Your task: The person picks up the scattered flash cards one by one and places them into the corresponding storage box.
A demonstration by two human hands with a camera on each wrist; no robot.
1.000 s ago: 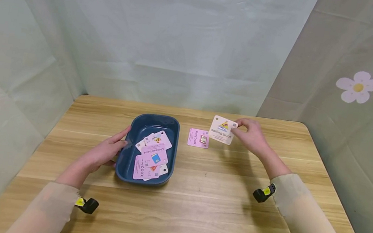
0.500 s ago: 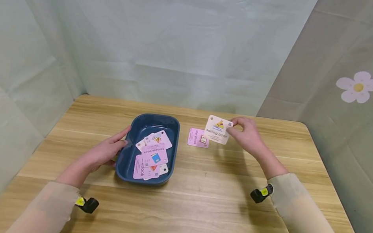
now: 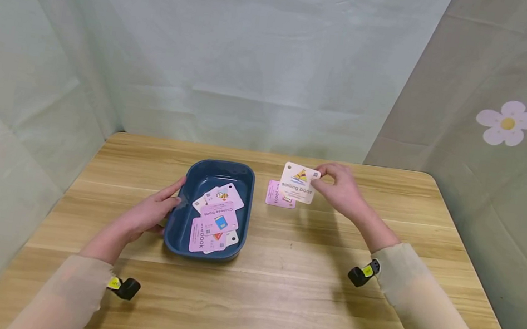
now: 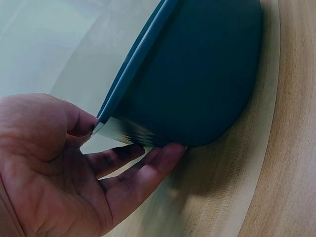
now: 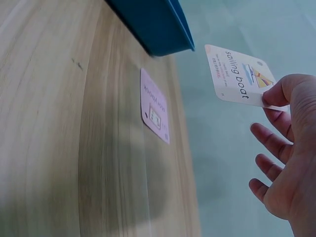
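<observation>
My right hand [image 3: 340, 191] pinches a white flashcard [image 3: 296, 189] at its edge between thumb and index finger. "Sailing boat" and a picture of a boat show on it. In the right wrist view the other fingers stay spread, away from that card. Below it, a pink "storybook" flashcard [image 5: 154, 107] lies on the table; in the head view the held card partly covers it. My left hand [image 3: 149, 215] holds the left side of a blue plastic bin [image 4: 197, 74], thumb at the rim and fingers against the outer wall. Several overlapping pink and white flashcards [image 3: 218, 219] lie inside the bin.
The wooden table [image 3: 293, 315] ends at a pale cloth backdrop [image 3: 256, 73] behind the bin. On the right hangs a grey cloth with printed flowers [image 3: 507, 123]. Black wrist cameras [image 3: 362, 275] stick out from both sleeves.
My right hand has carried the sailing boat card leftward, so it overlaps the storybook card in the head view. My left hand and the bin stay where they were.
</observation>
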